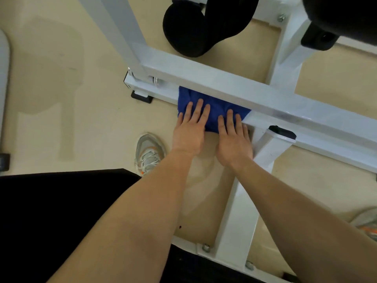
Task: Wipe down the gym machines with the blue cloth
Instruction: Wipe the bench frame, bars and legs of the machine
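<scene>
- Blue cloth (212,107) is spread over the lower white rail (330,149) of the machine frame, with its far edge tucked under the upper white beam (244,92).
- The left hand (189,131) is laid flat on the cloth's left part, fingers straight and a bit spread, nothing gripped.
- Same deal for the right hand (232,141): it is pressed flat on the right part, and its palm is left hanging over the rail's near edge.
- Room above the cloth is pretty much capped by that upper beam, which runs diagonally right over the fingertips.
- A white strut (238,211) is joined to the rail just beside the right wrist, with a black cap (282,131) seen near the joint.
- The rail's left end is finished with a black rubber foot (141,97). Bare rail is left open between it and the cloth.
- Beyond the beam, a black roller pad (187,31) is hung over the floor.
- A grey sneaker (150,153) is planted on the beige floor (61,78), near the left wrist.
- Open floor is seen to the left of the frame.
- Bolts (206,247) are seen at the strut's near end.
</scene>
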Demonstrator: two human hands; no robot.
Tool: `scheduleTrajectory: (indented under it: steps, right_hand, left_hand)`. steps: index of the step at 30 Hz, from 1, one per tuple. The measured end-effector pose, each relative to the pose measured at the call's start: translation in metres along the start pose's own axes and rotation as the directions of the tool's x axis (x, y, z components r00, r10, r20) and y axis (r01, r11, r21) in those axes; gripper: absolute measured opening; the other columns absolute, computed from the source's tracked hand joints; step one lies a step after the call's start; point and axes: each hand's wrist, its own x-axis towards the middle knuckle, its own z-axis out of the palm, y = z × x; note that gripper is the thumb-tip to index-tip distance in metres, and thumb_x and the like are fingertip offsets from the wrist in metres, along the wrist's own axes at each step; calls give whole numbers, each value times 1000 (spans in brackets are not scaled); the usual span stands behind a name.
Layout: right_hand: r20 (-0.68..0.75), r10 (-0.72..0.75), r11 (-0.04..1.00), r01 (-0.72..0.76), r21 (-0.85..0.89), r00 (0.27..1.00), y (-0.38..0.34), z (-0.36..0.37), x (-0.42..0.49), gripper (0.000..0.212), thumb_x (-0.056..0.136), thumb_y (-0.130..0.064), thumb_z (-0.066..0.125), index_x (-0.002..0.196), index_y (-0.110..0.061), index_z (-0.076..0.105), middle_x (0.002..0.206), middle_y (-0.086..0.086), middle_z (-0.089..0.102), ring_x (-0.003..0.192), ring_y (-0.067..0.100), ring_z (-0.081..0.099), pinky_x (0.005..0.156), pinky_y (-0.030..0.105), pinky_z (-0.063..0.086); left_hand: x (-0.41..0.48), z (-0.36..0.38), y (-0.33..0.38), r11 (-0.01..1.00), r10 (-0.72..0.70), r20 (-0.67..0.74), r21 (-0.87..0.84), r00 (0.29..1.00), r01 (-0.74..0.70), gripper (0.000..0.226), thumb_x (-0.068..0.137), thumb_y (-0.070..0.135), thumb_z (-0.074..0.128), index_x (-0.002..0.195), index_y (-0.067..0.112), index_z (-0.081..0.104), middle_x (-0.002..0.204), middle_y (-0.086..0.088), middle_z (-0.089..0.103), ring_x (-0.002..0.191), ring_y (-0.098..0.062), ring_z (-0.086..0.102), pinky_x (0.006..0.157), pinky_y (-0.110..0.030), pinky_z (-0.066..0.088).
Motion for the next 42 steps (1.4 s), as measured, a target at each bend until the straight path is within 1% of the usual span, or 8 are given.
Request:
scheduleTrajectory:
  steps: [8, 11, 14, 19, 24, 29, 36, 42]
  right_hand:
    - [1, -147, 989, 147, 21, 989, -77, -24, 47, 91, 91, -24, 49, 158, -24, -13, 166, 9, -4, 152, 33, -1, 124, 47, 2]
    - [-49, -119, 987, 113, -115, 992, -79, -27, 56, 92, 86, -30, 54, 159, -19, -2, 154, 13, 19, 139, 36, 21, 122, 51, 9]
    - [-81, -85, 985, 71, -158, 993, -71, -26, 52, 87, 85, -29, 55, 157, -12, 9, 149, 14, 24, 135, 38, 26, 121, 52, 12]
    - [-50, -82, 995, 80, -53, 995, -64, -10, 36, 81, 93, -26, 46, 158, -5, 2, 165, 17, -10, 153, 33, -7, 125, 48, 3]
    - [17, -151, 989, 151, 4, 988, -66, -11, 42, 88, 93, -26, 47, 158, -14, -12, 164, 12, -21, 152, 29, -17, 125, 46, 1]
    - [20, -86, 996, 85, 25, 996, -61, -10, 36, 87, 95, -21, 45, 157, -14, -16, 163, 11, -25, 151, 29, -21, 124, 45, -3]
    - [85, 328, 923, -338, 185, 941, 0, 3, -3, 94, 97, -31, 52, 154, -2, -17, 161, 20, -26, 152, 33, -16, 123, 44, -1]
    - [76, 251, 942, -262, 209, 965, -11, -8, 11, 102, 93, -53, 50, 156, -4, -15, 161, 21, -24, 151, 36, -18, 123, 46, -1]
  left_hand:
    - [10, -36, -72, 978, -190, -65, 78, 980, 194, 64, 98, 19, 39, 157, 21, 17, 165, -5, 12, 152, -30, 4, 122, -47, 13]
    - [14, -46, -74, 987, -157, -134, -1, 978, 158, 53, 92, 11, 48, 145, 14, 46, 155, -11, 38, 146, -35, 26, 116, -47, 30]
    - [14, -44, -70, 989, -145, -260, -68, 955, 132, 39, 86, 9, 53, 124, 8, 64, 135, -15, 57, 126, -37, 48, 93, -45, 51]
    - [10, -24, -63, 996, -74, -150, 36, 986, 81, 64, 87, 18, 54, 148, 10, 38, 156, -18, 31, 144, -37, 28, 113, -52, 34]
    - [10, -24, -78, 985, -159, -46, 64, 986, 162, 75, 93, 25, 47, 158, 17, 10, 165, -9, 7, 151, -31, 8, 120, -50, 21]
    - [12, -26, -72, 989, -106, -17, 101, 994, 107, 74, 95, 25, 47, 158, 20, 8, 165, -8, 4, 151, -32, 5, 121, -51, 18]
    - [12, -7, 14, 990, 133, 68, 45, 989, -136, 72, 98, 24, 48, 158, 19, 7, 166, -7, 1, 152, -31, 0, 122, -43, 15]
    - [11, -12, 2, 993, 116, 71, 23, 991, -118, 78, 96, 31, 53, 158, 22, 7, 165, -7, -2, 152, -27, -1, 123, -42, 11]
